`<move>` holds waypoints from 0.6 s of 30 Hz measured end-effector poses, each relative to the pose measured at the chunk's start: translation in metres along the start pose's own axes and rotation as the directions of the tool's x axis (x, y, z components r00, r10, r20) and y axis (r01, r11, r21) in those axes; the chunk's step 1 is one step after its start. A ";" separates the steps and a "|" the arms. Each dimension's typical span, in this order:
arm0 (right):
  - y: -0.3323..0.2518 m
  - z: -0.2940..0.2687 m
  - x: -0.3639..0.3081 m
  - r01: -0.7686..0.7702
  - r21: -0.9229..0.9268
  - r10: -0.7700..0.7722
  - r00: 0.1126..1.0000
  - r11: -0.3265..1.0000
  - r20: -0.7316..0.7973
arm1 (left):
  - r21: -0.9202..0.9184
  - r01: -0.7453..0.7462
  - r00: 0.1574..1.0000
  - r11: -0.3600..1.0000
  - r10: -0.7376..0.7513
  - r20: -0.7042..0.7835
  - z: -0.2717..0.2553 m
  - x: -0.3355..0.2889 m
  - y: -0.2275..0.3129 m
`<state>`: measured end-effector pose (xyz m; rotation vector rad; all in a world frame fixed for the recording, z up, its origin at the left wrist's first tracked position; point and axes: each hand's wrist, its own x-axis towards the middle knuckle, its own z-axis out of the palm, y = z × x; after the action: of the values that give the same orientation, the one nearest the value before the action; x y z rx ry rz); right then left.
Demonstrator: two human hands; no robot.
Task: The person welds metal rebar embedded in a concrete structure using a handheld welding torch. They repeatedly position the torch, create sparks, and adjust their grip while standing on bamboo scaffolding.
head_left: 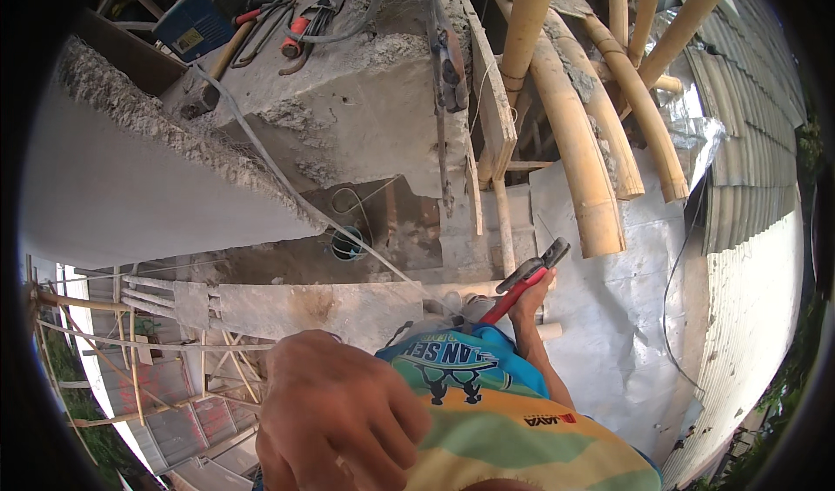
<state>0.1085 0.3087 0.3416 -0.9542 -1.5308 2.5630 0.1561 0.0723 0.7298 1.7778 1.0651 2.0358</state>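
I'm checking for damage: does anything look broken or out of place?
Yes: the concrete slab at left has a ragged, crumbly upper edge, unlike its smooth face; the silvery sheet at right looks creased.

I make out a red-handled tool point(503, 307) with a dark grey head; it sits slanted in the right-hand fingers point(534, 295), head far and right, handle end near and left; a thin rod point(545, 227) shows just beyond, contact unclear to me.
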 end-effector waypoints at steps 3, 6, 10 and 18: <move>-0.005 0.003 -0.001 -0.002 -0.015 0.002 1.000 1.000 -0.004 | -0.001 0.009 0.999 1.000 -0.009 -0.036 0.005 -0.006 0.002; -0.005 0.002 0.001 0.060 -0.030 -0.059 0.997 0.998 0.043 | -0.031 0.055 0.996 0.998 -0.057 -0.073 0.009 -0.016 0.000; -0.008 0.000 0.007 0.007 -0.066 -0.003 0.998 0.998 0.063 | -0.026 -0.017 0.982 1.000 0.012 -0.190 0.017 -0.024 -0.011; -0.034 0.001 0.012 0.008 -0.182 0.022 0.986 0.983 0.165 | 0.148 -0.027 0.939 0.989 0.075 -0.335 0.033 -0.028 -0.029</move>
<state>0.0880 0.3292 0.3638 -0.7749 -1.8352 2.6026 0.1855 0.0873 0.6896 1.5622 1.2982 2.4170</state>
